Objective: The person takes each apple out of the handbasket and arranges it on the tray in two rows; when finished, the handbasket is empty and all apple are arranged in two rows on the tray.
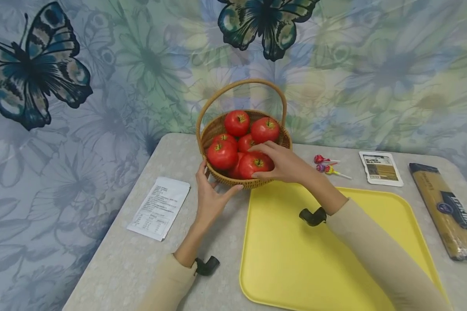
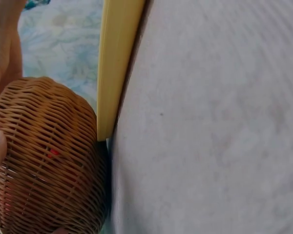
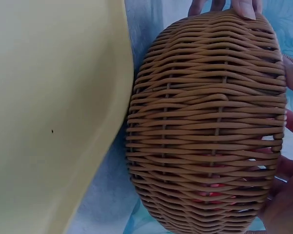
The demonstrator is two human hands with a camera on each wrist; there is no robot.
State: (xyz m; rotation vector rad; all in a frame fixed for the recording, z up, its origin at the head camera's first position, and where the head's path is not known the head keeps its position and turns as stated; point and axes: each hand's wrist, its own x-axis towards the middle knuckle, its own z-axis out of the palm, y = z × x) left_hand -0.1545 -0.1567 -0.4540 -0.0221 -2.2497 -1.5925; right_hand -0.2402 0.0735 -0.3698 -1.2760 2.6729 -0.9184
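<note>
Red tomatoes (image 1: 237, 122) fill a tan woven basket (image 1: 218, 128) beside a yellow tray (image 1: 295, 259).

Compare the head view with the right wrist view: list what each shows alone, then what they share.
Head view only: the tomatoes in full, the right hand gripping the front tomato, the left hand against the basket wall, lollipops, paper sheet, pasta packet.
Right wrist view only: the basket's woven wall close up, with red showing through the gaps.
Both: basket, yellow tray, left fingertips.

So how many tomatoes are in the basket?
6 visible in the wicker basket: two at the back, two mid-left, one partly hidden centre, one front under the right hand. More may be hidden.
</note>
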